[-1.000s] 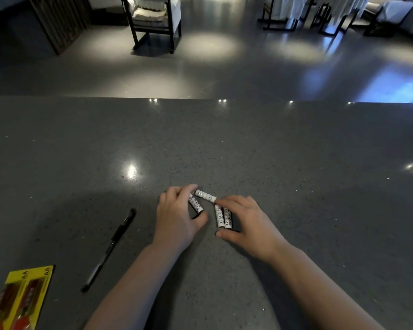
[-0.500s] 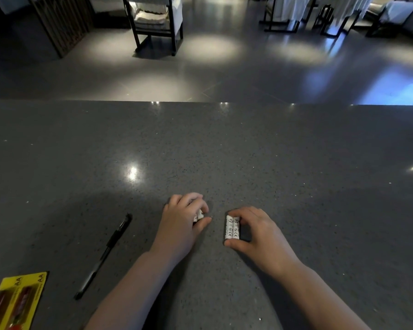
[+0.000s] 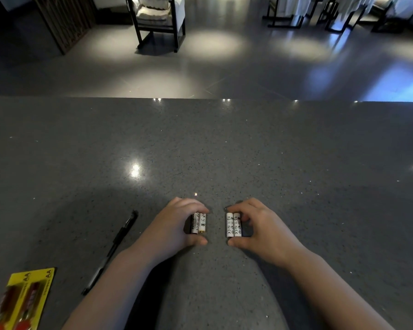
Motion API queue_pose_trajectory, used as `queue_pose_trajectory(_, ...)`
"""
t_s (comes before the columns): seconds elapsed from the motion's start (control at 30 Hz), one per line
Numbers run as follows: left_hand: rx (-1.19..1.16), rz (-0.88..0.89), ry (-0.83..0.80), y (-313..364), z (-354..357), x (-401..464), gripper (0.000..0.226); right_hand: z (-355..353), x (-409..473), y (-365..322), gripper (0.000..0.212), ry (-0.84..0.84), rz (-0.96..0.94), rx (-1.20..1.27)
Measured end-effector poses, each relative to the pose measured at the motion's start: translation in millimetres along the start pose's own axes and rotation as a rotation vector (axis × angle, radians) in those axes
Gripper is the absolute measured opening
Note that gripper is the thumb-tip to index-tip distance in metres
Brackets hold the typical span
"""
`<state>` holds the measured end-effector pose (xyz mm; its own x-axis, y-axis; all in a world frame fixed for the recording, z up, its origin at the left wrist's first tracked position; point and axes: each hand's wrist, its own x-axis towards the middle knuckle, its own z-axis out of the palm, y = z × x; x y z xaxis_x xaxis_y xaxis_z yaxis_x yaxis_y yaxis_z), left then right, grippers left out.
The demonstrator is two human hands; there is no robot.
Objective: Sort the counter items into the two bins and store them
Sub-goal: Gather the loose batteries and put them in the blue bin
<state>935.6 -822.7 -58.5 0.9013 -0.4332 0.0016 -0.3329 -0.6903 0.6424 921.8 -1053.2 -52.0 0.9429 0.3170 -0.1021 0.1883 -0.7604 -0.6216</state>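
On a dark speckled counter (image 3: 224, 144), a left hand (image 3: 174, 225) and right hand (image 3: 260, 227) each pinch a pair of white batteries (image 3: 199, 223) (image 3: 233, 224) between thumb and curled fingertips, long axes pointing away from the person. Their printed symbols are too small to read. A yellow "AA" battery pack (image 3: 24, 298) lies near the left corner, beside a black pen (image 3: 111, 251); open counter stretches to the far edge.

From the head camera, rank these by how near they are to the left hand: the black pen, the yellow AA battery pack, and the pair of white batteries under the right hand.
1. Pair of white batteries, just right of the left hand.
2. Black pen, to its left on the grey counter.
3. Yellow AA battery pack, far left at the near corner.
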Motion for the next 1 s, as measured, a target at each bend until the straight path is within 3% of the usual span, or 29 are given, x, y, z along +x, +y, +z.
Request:
queue_pose_trajectory(0.53,-0.027,-0.059,0.141,16,8,-23,0.047,4,-14,-3,0.048,0.101,0.015,0.065)
queue_pose_trajectory(0.7,-0.099,-0.029,0.26,37,1,-30,0.046,-14,-44,-6,0.043,0.269,0.029,0.141)
queue_pose_trajectory(0.83,-0.141,0.1,0.324,66,0,-25,0.045,-31,-78,-16,0.042,0.458,0.073,0.172)
queue_pose_trajectory(1.0,-0.257,0.274,0.194,109,22,-24,0.044,-37,-158,-21,0.043,0.732,0.201,0.146)
